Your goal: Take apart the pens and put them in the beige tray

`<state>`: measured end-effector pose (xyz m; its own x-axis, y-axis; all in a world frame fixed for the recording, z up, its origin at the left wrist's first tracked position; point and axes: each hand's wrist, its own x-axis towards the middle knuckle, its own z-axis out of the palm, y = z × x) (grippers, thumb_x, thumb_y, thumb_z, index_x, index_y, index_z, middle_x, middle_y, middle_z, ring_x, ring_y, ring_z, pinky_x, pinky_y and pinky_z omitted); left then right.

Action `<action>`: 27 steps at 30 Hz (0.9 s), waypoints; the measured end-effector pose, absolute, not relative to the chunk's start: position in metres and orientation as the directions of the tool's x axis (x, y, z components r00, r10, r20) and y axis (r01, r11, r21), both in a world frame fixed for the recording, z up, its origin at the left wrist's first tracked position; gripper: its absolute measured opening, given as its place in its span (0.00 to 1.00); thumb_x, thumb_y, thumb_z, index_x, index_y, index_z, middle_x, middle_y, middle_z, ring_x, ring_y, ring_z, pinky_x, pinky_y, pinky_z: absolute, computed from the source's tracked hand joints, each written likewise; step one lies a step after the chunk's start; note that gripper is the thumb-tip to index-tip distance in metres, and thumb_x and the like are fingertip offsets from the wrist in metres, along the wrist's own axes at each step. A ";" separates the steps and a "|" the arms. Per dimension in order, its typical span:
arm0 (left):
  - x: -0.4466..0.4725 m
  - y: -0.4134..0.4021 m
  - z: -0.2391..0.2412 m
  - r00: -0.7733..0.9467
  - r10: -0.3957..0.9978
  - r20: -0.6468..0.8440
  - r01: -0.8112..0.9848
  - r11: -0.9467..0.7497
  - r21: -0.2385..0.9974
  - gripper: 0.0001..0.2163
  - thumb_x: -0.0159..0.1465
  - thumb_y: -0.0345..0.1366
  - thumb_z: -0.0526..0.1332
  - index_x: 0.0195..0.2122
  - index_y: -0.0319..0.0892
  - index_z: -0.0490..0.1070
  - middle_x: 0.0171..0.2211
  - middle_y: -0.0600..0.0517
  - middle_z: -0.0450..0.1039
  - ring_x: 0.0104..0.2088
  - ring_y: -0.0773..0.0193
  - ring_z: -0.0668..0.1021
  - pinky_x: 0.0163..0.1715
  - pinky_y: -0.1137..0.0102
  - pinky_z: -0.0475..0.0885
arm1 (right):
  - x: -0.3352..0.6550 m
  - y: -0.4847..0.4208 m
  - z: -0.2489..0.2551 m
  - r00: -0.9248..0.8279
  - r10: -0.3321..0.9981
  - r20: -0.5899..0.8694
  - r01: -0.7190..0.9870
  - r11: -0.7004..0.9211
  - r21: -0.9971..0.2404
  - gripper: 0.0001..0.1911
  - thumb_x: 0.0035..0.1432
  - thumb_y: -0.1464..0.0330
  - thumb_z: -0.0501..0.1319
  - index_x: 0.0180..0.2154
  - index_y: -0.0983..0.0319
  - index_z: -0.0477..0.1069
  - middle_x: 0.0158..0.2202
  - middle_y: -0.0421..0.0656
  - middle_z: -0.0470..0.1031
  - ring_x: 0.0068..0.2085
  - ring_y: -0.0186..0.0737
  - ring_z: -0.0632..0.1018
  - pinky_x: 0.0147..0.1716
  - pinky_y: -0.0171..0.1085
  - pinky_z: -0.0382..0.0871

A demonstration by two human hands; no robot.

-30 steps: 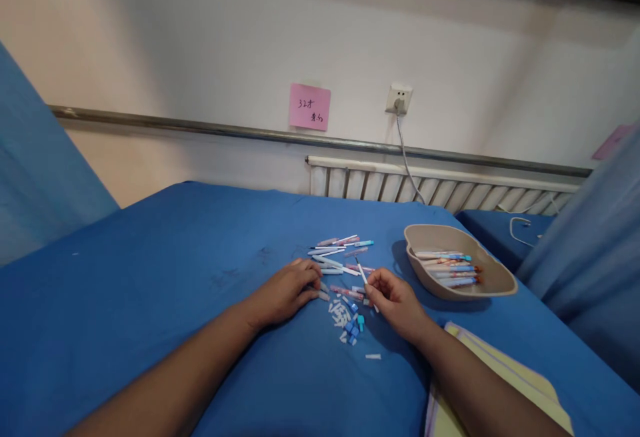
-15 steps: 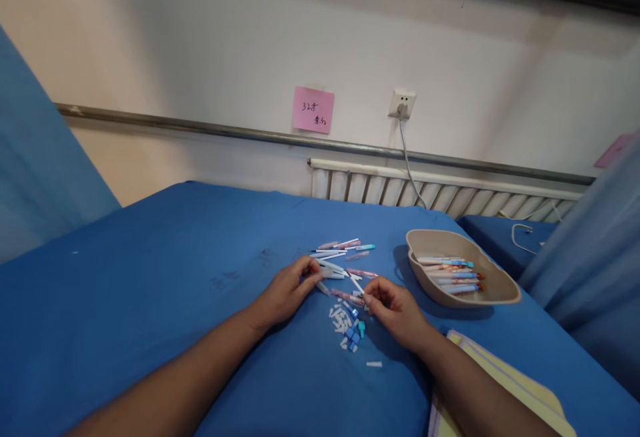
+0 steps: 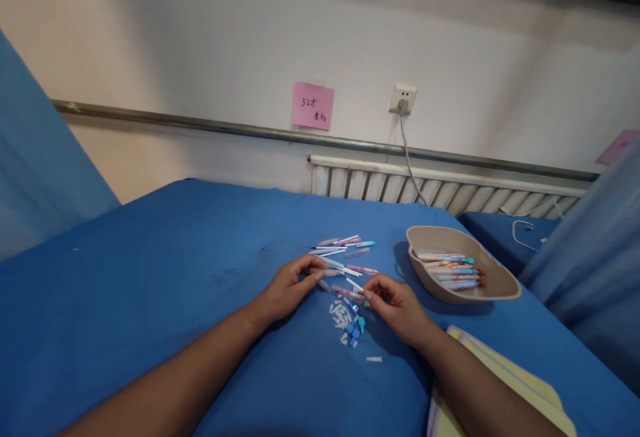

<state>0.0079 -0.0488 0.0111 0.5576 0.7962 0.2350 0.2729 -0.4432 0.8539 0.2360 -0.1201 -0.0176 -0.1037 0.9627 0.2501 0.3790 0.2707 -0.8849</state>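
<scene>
— What were your hands on at that moment?

— My left hand (image 3: 287, 288) lay on the blue sheet (image 3: 150, 303), fingertips pinched on a pale pen barrel (image 3: 320, 271) at the near side of the loose pile of pen parts (image 3: 343, 257). My right hand (image 3: 397, 303) was just beside it, thumb and forefinger closed on a thin white refill (image 3: 354, 283) that slanted up toward the left hand. The two hands were close but not touching.

— So which step would you say that was?

— I judged it as lining up refill and barrel, the one not yet inside the other. The next move called for turning the refill's tip to the barrel's open end and sliding it straight, with the left hand keeping the barrel from rolling on the soft sheet.

— And where did the rest sit?

— The pile lay around the middle of the bed, toward its far edge. Just nearer me was a clutch of small white and blue caps (image 3: 347, 320), and one white bit (image 3: 373, 359) apart from them, toward the near edge. The beige tray (image 3: 500, 287), near the right edge, held a row of finished-looking pens (image 3: 450, 270).

— Anything you couldn't make out?

— Plenty. My fingers covered both grips, so I couldn't tell which end of the refill I held. The parts in the pile overlapped and were too small to count. The yellow folder (image 3: 505, 377) by the near right corner ran out of view under my forearm, and the writing on the pink note (image 3: 313, 105) on the wall was not legible to me.
</scene>
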 end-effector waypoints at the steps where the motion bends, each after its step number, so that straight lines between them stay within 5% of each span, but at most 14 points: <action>1: 0.008 -0.049 0.011 0.561 0.794 0.234 0.268 -0.442 0.856 0.08 0.62 0.38 0.55 0.37 0.40 0.70 0.34 0.52 0.70 0.36 0.63 0.72 0.38 0.70 0.67 | 0.236 -0.120 -0.017 -0.108 0.963 0.247 0.379 0.270 -0.885 0.07 0.56 0.66 0.57 0.30 0.62 0.68 0.23 0.36 0.65 0.25 0.31 0.66 0.26 0.30 0.60; 27: 0.022 -0.074 0.017 0.619 0.758 0.206 0.329 -0.488 0.809 0.07 0.60 0.35 0.58 0.37 0.42 0.72 0.35 0.53 0.74 0.37 0.63 0.74 0.40 0.72 0.66 | 0.229 -0.128 -0.005 -0.063 0.936 0.347 0.460 0.335 -0.822 0.08 0.57 0.67 0.56 0.30 0.61 0.71 0.28 0.39 0.71 0.31 0.35 0.71 0.31 0.32 0.63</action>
